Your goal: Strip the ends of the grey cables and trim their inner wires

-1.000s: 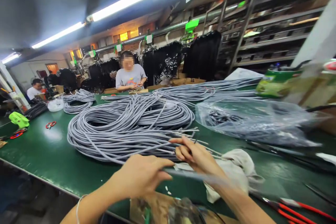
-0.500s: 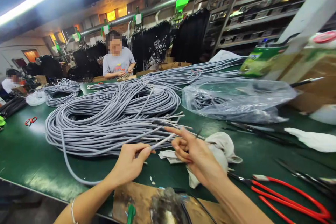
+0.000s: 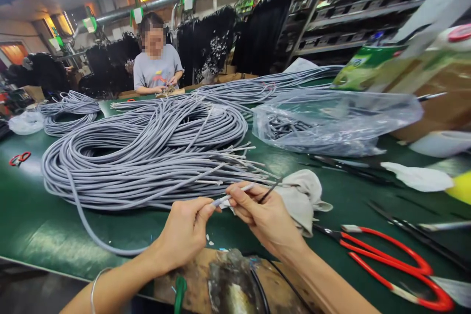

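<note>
Pinched between thumb and fingers of my left hand [image 3: 184,228] is a grey cable [image 3: 221,200], close to its pale end. That pale end is gripped by the fingertips of my right hand [image 3: 263,213], just right of the left one. A thin dark rod-like piece [image 3: 270,191] sticks up from between my right fingers; its kind I cannot make out. Directly behind both hands lies a large coiled bundle of grey cables [image 3: 147,176], their pale ends fanned to the right. A crumpled whitish cloth [image 3: 303,198] rests beside my right hand.
Red-handled scissors [image 3: 386,250] lie at right, near dark pointed tools [image 3: 415,235]. A clear plastic bag [image 3: 338,122] holds small dark pieces. A wooden board [image 3: 198,274] with a worn metal fixture [image 3: 235,284] stands in front of me. Across the table [image 3: 44,216] sits another person [image 3: 158,66].
My right hand has gone from an extended index finger beside the cable end to pinching that end. My left hand keeps its hold. The camera view has shifted slightly.
</note>
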Motion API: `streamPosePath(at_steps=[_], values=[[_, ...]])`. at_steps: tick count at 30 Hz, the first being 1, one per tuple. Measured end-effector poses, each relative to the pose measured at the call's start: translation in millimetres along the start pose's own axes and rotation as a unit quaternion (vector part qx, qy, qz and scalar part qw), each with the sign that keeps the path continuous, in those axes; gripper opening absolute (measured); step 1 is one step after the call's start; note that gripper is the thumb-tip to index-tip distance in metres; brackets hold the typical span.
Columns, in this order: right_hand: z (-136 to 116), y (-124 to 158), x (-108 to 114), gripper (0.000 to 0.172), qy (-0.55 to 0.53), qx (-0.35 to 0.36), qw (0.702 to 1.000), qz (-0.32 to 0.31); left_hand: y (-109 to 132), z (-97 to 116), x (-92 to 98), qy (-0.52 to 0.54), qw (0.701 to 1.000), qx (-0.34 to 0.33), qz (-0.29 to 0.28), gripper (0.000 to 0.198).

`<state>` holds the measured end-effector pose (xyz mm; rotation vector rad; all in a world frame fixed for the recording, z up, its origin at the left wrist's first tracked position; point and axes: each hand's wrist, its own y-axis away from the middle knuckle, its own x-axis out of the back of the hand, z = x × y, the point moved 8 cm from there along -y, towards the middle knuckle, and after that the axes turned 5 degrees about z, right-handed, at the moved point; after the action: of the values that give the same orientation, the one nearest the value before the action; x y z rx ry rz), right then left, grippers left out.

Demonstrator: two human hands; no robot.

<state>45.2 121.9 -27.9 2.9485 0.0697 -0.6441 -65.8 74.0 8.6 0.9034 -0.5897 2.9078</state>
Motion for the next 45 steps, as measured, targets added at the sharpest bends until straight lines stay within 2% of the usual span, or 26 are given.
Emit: streamPosePath(at_steps=[7,14,23,26,29,31,33,35,38,41,43,45], values=[[8.5,0.7,-1.6,0.046,0.004,-0.019,1.000,-0.016,-1.1,1.6,-2.4,-0.015,1.000,-0.022,-0.007,0.032],[-7.5,-2.7,9.5,0.050,-0.012,0.021,0.999,0.042,-2.2,8.8,5.8,-0.077,0.992,-0.082,0.056,0.024],[4.8,-2.9,7.1,0.054,0.025,0.006,0.999,0.030,2.6,4.9,0.8,-0.112,0.985,-0.118,0.060,0.028],[10.3,-0.7,0.9,0.056,0.049,-0.001,0.999,0.012,-0.1,3.2,-0.3,-0.086,0.990,-0.096,0.047,0.028],[9.7,-1.3,2.4,0.056,0.067,0.004,0.998,0.007,-3.9,-3.6,-2.2,-0.012,0.999,-0.022,0.026,0.027],[1.1,-3.1,12.6,0.056,0.109,0.040,0.993,0.035,-4.5,-8.6,-1.1,0.027,0.999,0.025,0.031,0.028],[-13.8,-2.7,23.1,0.056,0.196,0.108,0.972,0.070,-3.9,-12.3,3.7,0.021,0.997,0.049,0.058,0.029],[-27.9,1.7,23.6,0.051,0.303,0.186,0.932,0.075,-3.0,-14.4,9.8,-0.009,0.994,0.056,0.090,0.029],[-35.2,15.1,4.7,0.041,0.414,0.292,0.862,0.012,-2.3,-13.6,16.0,-0.038,0.991,0.044,0.123,0.027],[-30.9,30.8,-15.9,0.038,0.459,0.366,0.807,-0.054,-2.3,-10.8,18.9,-0.054,0.988,0.034,0.141,0.024],[-27.0,35.9,-22.4,0.036,0.473,0.383,0.790,-0.071,-2.2,-7.7,20.1,-0.064,0.986,0.023,0.151,0.021],[-26.1,37.7,-24.3,0.034,0.475,0.390,0.785,-0.073,-2.0,-3.8,20.6,-0.070,0.985,0.004,0.156,0.020]])
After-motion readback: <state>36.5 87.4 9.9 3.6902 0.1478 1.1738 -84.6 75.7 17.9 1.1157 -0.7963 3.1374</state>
